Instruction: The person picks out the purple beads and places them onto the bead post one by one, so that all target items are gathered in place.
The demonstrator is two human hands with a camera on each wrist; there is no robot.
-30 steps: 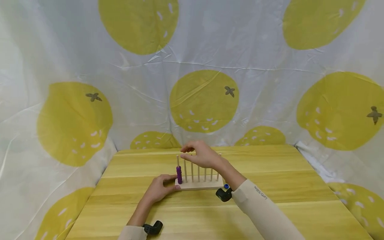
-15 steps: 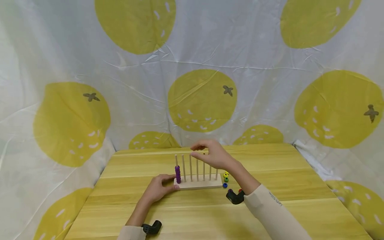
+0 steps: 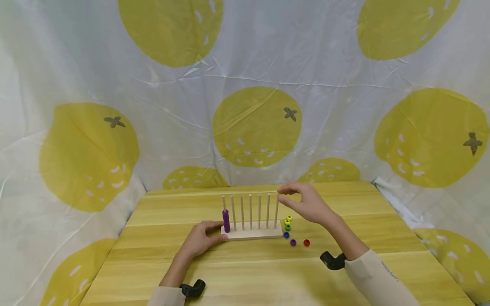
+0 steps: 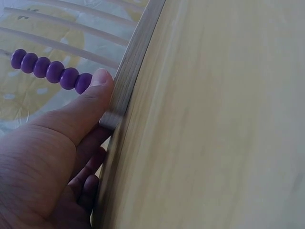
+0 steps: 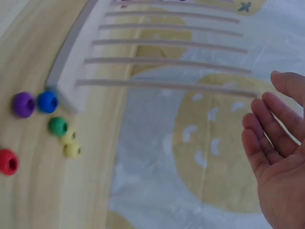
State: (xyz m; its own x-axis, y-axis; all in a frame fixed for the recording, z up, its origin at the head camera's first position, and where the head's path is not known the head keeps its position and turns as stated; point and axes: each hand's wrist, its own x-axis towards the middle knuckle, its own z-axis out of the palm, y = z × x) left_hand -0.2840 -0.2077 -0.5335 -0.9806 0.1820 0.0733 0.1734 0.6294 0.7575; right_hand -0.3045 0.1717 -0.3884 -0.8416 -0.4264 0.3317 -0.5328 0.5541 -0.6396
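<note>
A wooden peg rack (image 3: 252,232) stands upright on the table, with a row of several thin pegs. Purple beads (image 3: 226,221) are stacked on its leftmost peg; the other pegs carry none. My left hand (image 3: 199,240) grips the left end of the base, and in the left wrist view the thumb (image 4: 97,90) lies on it beside the lowest purple bead. By the tip of the rightmost peg (image 3: 277,211) hovers my right hand (image 3: 308,204), its fingers loosely bent and nothing held. Whether a fingertip touches that peg I cannot tell.
Loose beads lie right of the rack: two yellow beads (image 3: 289,218), a green bead (image 3: 288,228), a blue bead (image 3: 286,234), a purple bead (image 3: 293,242) and a red bead (image 3: 306,242). A lemon-print curtain (image 3: 260,127) hangs behind the wooden table (image 3: 245,276).
My right hand has travelled rightward above the peg tips, from the left end to the right end. Loose beads its arm had covered are now visible. The left hand stays on the base.
</note>
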